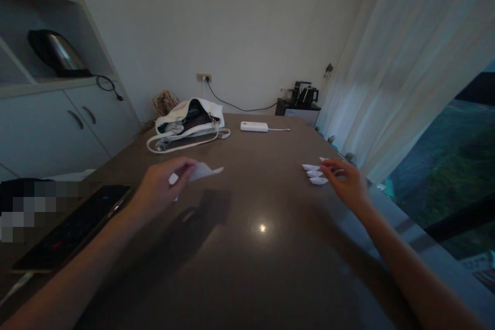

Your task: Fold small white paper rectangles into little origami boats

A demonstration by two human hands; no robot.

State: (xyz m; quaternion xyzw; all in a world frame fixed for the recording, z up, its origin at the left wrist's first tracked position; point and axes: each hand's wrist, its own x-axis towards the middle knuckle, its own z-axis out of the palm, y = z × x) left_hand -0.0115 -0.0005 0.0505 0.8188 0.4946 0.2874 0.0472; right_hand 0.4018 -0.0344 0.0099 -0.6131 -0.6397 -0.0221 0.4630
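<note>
My left hand is raised over the left half of the brown table. A thin white sheet of paper is pinched between its thumb and fingers, and a loose end points right. Several small folded white papers, pointed at the ends like little boats, lie in a row on the right side of the table. Right beside them is my right hand, thumb and forefinger closed together at the end of the row. Whether a folded paper is between those fingertips is hard to make out.
A white handbag sits at the back left, near a white device with a short cable. A dark phone or tablet lies at the left edge. Curtains hang along the right. A kettle stands on the left shelf.
</note>
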